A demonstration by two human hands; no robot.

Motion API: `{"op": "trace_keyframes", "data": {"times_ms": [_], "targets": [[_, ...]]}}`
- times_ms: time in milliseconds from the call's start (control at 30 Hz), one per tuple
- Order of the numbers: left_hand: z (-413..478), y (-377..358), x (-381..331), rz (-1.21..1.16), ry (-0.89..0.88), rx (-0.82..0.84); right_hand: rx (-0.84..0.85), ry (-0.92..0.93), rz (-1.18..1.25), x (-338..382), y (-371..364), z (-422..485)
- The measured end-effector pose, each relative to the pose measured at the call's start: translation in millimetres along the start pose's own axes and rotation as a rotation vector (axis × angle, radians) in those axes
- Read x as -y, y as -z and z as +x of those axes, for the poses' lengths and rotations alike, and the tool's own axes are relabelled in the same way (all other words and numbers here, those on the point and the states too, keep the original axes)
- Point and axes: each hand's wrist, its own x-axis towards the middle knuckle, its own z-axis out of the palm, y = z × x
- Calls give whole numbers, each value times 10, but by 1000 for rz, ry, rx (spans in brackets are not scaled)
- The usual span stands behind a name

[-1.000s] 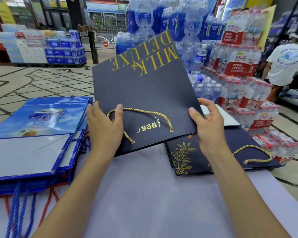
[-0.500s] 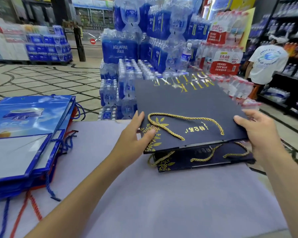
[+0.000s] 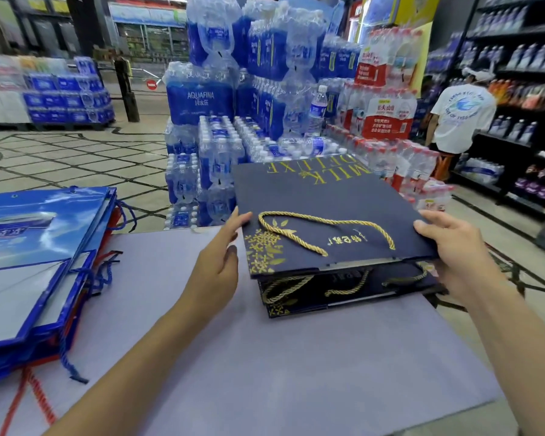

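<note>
Navy gift bag (image 3: 324,212), flat over a stack of like bags (image 3: 312,297) on the counter (image 3: 265,357). Left hand (image 3: 214,272): straight fingers against its left edge. Right hand (image 3: 453,253): thumb above, fingers below, pinching its right edge.

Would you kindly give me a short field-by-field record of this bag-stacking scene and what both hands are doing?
setting: shop floor, grey table
top navy bag: flat, gold "MILK DELUXE" print, set over the lower navy bags
lower pile: flat on the table, count unclear
left hand: straight fingers touch the top bag's left edge
right hand: grips its right edge
blue bags: flat stack, table's left
behind: bottled water packs
</note>
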Motion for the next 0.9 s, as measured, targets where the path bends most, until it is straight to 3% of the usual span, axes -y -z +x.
{"op": "trace_keyframes", "data": {"times_ms": [133,267,433,633,800,900], "targets": [[167,171,75,386,-204,-188,143,-46,123,305,87,-19],[299,358,87,498,-322,-251,294,-84,255,578,121,-81],[381,530,-77,348,-228,-307,424,-35,364,691,65,5],[537,357,-360,112,54,-310,338,135,-77,494,-484,104],[585,280,-333,-109,162,-132,290,233,-251,389,-683,424],[590,286,-320,-228,265,-107,251,326,-253,446,-587,391]]}}
